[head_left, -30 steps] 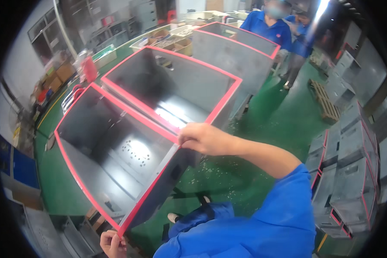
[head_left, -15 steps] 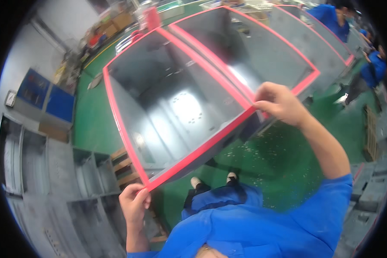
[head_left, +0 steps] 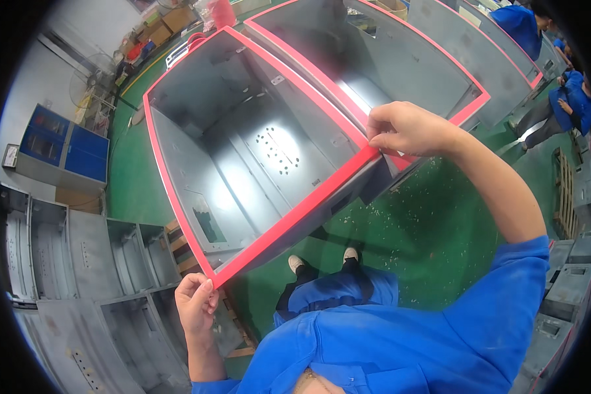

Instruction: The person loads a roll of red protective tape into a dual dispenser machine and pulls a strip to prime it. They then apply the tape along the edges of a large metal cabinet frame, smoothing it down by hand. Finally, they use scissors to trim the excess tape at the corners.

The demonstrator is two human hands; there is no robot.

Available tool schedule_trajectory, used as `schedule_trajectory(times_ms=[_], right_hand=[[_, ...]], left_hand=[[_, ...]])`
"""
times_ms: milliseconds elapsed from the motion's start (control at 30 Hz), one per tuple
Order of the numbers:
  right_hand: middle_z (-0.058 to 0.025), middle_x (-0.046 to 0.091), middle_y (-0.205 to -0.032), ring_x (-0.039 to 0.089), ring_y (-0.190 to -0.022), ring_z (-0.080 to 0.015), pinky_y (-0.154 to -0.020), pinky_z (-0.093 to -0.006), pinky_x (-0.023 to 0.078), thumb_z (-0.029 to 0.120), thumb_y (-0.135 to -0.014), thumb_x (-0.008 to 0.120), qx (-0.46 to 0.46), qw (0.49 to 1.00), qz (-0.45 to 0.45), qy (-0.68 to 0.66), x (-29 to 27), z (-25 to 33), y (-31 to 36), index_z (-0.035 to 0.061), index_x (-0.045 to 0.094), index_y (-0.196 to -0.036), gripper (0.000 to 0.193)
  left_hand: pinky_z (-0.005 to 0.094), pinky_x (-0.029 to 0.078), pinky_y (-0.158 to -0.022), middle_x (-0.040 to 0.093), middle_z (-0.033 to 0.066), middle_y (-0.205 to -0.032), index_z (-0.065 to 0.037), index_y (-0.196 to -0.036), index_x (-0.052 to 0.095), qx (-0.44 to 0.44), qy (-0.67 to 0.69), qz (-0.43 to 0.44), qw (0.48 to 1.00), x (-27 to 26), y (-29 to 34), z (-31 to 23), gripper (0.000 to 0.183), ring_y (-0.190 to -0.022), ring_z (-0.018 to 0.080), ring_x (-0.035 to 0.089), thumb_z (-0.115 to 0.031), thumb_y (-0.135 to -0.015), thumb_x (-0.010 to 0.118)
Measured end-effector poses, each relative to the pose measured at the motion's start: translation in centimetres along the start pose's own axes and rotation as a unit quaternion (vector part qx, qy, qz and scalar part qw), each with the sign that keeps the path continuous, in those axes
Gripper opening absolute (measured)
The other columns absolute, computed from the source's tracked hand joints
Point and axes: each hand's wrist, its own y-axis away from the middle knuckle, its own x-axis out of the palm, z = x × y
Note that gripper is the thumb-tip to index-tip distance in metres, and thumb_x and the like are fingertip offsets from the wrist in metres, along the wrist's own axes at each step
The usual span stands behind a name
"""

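Head view: a person in a blue work jacket looks down at grey sheet-metal cabinet shells on a green floor (head_left: pixel 433 230).
Left hand (head_left: pixel 196 303): fingers pinched on the near left corner of the red strip (head_left: pixel 289 226) edging the open grey metal cabinet shell (head_left: pixel 243 151).
Right hand (head_left: pixel 404 128): closed on the same strip's near right corner.
Doing it well: I judge the strip wants even tension between both hands, kept flat along the near edge.
Shell contents: empty but for brackets and a patch of punched holes.
Second red-edged shell (head_left: pixel 387 59): just beyond, touching; also empty.
Left side: stacked grey metal shells (head_left: pixel 72 243); blue cabinet (head_left: pixel 62 148) behind.
Far right: other people in blue (head_left: pixel 571 108).
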Motion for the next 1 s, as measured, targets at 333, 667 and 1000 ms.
schedule_trajectory(times_ms=[333,667,1000], right_hand=[[-0.0116,0.06,-0.071,0.057,-0.067,-0.0197,-0.06,-0.0313,0.044,0.009,-0.073,0.055,-0.037,0.997,0.035,0.053,-0.2,-1.2,-0.9,-0.0019,0.058,-0.081,0.013],[-0.0087,0.053,-0.079,0.052,-0.075,-0.0199,-0.067,-0.0313,0.042,0.01,-0.073,0.058,-0.013,0.998,0.043,0.05,-0.1,-1.5,-1.0,0.0014,0.056,-0.074,0.009],[-0.0116,0.06,-0.071,0.058,-0.068,-0.0199,-0.06,-0.0312,0.044,0.008,-0.073,0.055,-0.07,0.994,0.028,0.073,0.0,-2.0,-1.2,-0.0017,0.059,-0.083,0.014]], left_hand=[[0.0159,0.026,-0.032,0.048,0.0047,-0.059,-0.003,-0.068,0.046,-0.023,0.047,0.023,0.998,-0.2,-0.5,-0.1,0.012,-0.041,0.0072,0.041,-0.002,-0.075,0.057],[0.0158,0.027,-0.032,0.049,0.0055,-0.06,-0.002,-0.068,0.046,-0.035,0.067,0.041,0.996,-0.7,-0.9,0.2,0.011,-0.04,0.0075,0.04,-0.003,-0.073,0.056],[0.0161,0.029,-0.032,0.049,0.0058,-0.06,-0.002,-0.068,0.046,-0.04,0.081,0.039,0.995,-0.9,-0.9,0.2,0.012,-0.039,0.0076,0.039,-0.003,-0.073,0.057]])
